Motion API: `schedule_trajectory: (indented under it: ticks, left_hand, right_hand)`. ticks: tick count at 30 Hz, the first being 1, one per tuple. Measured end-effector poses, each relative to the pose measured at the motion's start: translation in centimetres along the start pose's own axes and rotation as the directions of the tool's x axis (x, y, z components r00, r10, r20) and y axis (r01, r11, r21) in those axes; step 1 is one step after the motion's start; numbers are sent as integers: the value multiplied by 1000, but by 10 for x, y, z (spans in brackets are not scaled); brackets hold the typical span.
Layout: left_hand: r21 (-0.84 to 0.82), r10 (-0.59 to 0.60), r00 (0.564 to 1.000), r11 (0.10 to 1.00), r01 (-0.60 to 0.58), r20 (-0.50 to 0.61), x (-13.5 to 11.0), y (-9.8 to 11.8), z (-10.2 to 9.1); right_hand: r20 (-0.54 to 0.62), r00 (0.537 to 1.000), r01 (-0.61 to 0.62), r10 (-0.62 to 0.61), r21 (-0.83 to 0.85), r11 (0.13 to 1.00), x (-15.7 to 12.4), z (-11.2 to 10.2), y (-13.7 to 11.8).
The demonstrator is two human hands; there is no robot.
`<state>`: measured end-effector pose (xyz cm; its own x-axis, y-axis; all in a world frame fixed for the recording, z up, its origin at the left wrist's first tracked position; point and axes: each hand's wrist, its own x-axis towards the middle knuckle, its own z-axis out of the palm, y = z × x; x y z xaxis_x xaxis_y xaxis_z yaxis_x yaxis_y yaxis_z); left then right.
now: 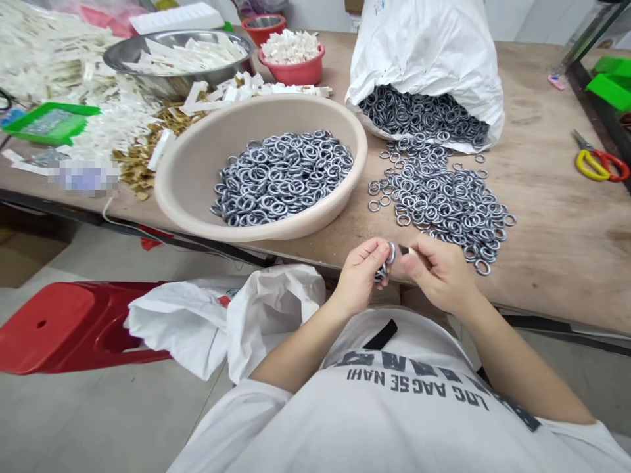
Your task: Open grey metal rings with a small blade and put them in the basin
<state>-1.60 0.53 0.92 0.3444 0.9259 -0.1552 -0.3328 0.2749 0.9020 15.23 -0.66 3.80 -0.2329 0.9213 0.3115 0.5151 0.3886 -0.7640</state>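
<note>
My left hand is closed around a few grey metal rings, pinched at the table's front edge. My right hand is closed on a small dark piece and touches the rings held in the left. Just beyond both hands a loose heap of metal rings lies on the wooden table. To the left stands a beige basin holding several more rings.
A white sack spills rings at the back. Scissors lie far right. White plastic strips fill a steel bowl and a red bowl. A green tray is far left. Red stool and white bag sit below.
</note>
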Motion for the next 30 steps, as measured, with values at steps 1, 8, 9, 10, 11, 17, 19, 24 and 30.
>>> schedule_trajectory:
  ticks: [1,8,9,10,11,17,19,24,30]
  left_hand:
    - [-2,2,1000,1000,-2,1,0,1,0]
    - [-23,-22,1000,999,23,14,-1,2,3]
    - [-25,-26,1000,999,26,14,-1,2,3]
    - [-25,-28,999,999,29,16,-1,2,3]
    - [-22,-29,999,999,30,22,0,2,2]
    - [33,-9,1000,999,9,4,3,-1,-11]
    - [62,-30,999,998,28,31,0,-2,-15]
    - [65,-72,987,996,64,142,-9,-3,-16]
    - [15,-42,998,999,43,-43,1,3,-25]
  right_hand:
    - [31,999,40,-37,-78,996,-3,-2,-2]
    - [99,991,107,-90,-186,977,-7,-7,-9]
    - [112,990,108,-88,-181,978,-6,-7,-8]
    - [124,989,106,-85,-177,978,-5,-7,-7]
    - [134,988,102,-80,-171,980,-5,-7,-7]
    - [154,988,18,1,-124,992,4,3,3]
    - [125,992,-5,25,-162,987,11,6,9]
    - [-14,983,-167,181,-463,871,35,8,35]
    - [-34,962,-200,270,-763,615,54,18,51]
